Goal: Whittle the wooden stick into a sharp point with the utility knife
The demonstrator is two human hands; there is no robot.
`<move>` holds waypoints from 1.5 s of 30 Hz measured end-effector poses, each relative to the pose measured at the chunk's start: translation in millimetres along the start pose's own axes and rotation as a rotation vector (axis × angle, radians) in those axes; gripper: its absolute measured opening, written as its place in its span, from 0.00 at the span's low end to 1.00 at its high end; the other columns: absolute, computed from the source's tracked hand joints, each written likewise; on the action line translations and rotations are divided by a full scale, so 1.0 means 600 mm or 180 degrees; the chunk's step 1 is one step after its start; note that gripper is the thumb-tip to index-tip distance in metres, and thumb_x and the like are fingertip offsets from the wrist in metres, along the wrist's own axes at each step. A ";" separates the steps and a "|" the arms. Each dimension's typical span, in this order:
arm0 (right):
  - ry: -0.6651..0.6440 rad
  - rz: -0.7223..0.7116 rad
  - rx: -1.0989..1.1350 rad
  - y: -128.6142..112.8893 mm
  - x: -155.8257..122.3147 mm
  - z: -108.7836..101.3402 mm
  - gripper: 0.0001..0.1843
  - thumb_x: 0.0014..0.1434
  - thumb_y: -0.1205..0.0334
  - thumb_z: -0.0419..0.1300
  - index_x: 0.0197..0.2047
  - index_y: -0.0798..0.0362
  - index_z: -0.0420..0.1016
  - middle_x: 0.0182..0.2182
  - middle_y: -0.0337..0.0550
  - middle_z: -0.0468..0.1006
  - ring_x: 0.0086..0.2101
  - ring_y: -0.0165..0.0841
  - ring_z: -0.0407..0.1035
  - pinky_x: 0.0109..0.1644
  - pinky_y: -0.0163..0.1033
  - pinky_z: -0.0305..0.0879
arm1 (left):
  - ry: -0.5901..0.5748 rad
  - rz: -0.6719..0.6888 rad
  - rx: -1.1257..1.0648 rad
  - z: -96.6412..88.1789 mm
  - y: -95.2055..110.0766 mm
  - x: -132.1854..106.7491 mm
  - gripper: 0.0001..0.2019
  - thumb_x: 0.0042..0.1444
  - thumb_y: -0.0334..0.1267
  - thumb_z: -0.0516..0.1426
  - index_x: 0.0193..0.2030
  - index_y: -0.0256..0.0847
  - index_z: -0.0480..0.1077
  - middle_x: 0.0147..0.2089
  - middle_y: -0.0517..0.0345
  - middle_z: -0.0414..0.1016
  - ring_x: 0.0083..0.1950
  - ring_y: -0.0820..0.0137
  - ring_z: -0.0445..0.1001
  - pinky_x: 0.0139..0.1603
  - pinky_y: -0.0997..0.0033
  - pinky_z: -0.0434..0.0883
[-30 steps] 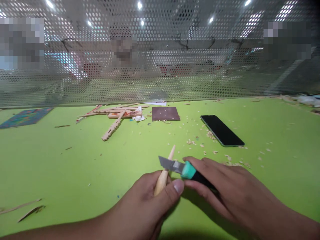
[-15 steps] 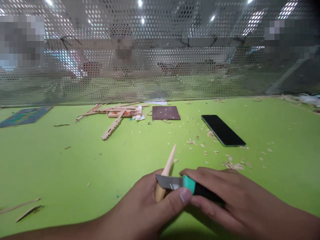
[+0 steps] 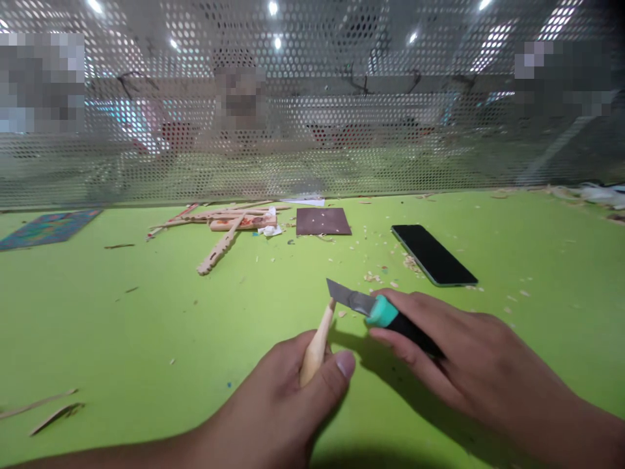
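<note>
My left hand (image 3: 297, 391) is closed around a pale wooden stick (image 3: 318, 345), whose tapered tip points up and away from me. The lower end of the stick is hidden in the palm. In my right hand (image 3: 454, 352) is a carving knife (image 3: 385, 312) with a black and teal handle and a flat, slanted steel blade. The blade lies at the stick's tip and overlaps it in view; whether it touches, I cannot tell. My left thumb rests along the stick's side, apart from the knife.
A black phone (image 3: 433, 254) lies at the right, wood shavings (image 3: 413, 262) beside it. Farther back are a brown sandpaper sheet (image 3: 323, 221) and a pile of carved wooden sticks (image 3: 222, 244). A patterned mat (image 3: 49, 228) is at far left. A perforated metal screen (image 3: 312, 150) borders the green table (image 3: 146, 339).
The knife has moved up and away from me along the stick, from its middle to its tip. My right hand has moved with it, away from my left thumb.
</note>
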State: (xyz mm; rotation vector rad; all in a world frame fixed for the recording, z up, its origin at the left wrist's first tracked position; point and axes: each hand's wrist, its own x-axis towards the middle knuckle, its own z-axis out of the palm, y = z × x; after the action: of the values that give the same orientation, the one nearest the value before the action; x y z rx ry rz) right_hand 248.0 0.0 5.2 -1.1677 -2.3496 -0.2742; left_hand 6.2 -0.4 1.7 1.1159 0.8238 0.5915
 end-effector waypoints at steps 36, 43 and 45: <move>-0.0938 -0.0069 0.0972 -0.028 -0.010 0.004 0.19 0.83 0.50 0.45 0.56 0.50 0.73 0.39 0.42 0.86 0.33 0.37 0.83 0.35 0.42 0.77 | -0.0404 -0.0260 0.0088 -0.007 -0.009 0.004 0.24 0.66 0.59 0.64 0.31 0.41 0.67 0.24 0.68 0.59 0.26 0.75 0.56 0.26 0.77 0.57; -0.0254 -0.0097 0.0216 -0.011 -0.005 0.008 0.18 0.83 0.50 0.45 0.61 0.52 0.67 0.40 0.48 0.88 0.30 0.40 0.84 0.29 0.43 0.74 | -0.0125 -0.0469 0.0019 0.004 -0.013 0.002 0.30 0.66 0.69 0.58 0.29 0.44 0.63 0.17 0.70 0.57 0.17 0.78 0.56 0.18 0.80 0.57; -0.0191 -0.0016 0.0241 -0.004 -0.004 0.009 0.17 0.83 0.51 0.45 0.61 0.52 0.66 0.44 0.52 0.88 0.31 0.41 0.84 0.29 0.44 0.74 | -0.0141 -0.0504 -0.0002 0.005 -0.014 0.001 0.31 0.66 0.70 0.58 0.29 0.43 0.63 0.17 0.70 0.57 0.16 0.78 0.58 0.17 0.81 0.58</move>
State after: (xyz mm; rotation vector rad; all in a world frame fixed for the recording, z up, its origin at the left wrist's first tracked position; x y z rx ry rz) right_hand 245.7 -0.9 -0.5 -1.1492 -2.3931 -0.1524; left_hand 8.9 -4.7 -5.8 1.0488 0.8646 0.4336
